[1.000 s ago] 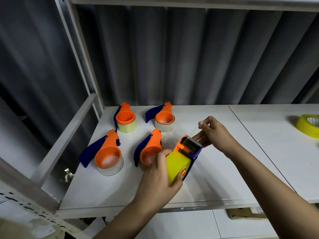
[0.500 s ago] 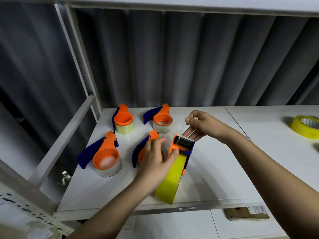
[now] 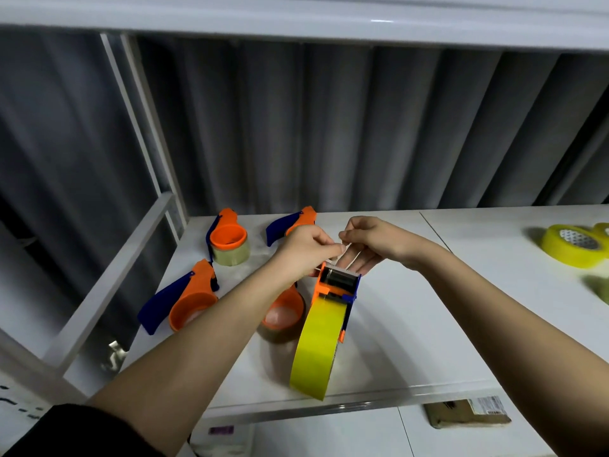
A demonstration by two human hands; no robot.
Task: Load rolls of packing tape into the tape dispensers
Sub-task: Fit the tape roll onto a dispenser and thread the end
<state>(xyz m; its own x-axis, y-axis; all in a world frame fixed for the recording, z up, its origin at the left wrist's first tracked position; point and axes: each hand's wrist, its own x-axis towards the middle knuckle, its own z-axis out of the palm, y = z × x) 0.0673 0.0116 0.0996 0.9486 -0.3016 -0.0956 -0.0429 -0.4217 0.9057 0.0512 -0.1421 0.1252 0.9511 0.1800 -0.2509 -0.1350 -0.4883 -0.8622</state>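
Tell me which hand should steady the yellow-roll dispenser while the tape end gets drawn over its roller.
Probably the left hand: it sits right above the dispenser, while the right hand already pinches the tape end.

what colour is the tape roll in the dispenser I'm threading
Yellow roll, clearest in the head view.

Dim, cool overhead light, glare streak on the upper shelf (image 3: pixel 379 21), soft shadows, bowed blurry wide-angle edges.

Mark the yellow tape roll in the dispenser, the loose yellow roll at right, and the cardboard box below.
Loaded yellow roll (image 3: pixel 318 349): head view, outer tape face.
Loose yellow roll (image 3: pixel 560 250): head view, outer side.
Cardboard box (image 3: pixel 461 413): head view, top.
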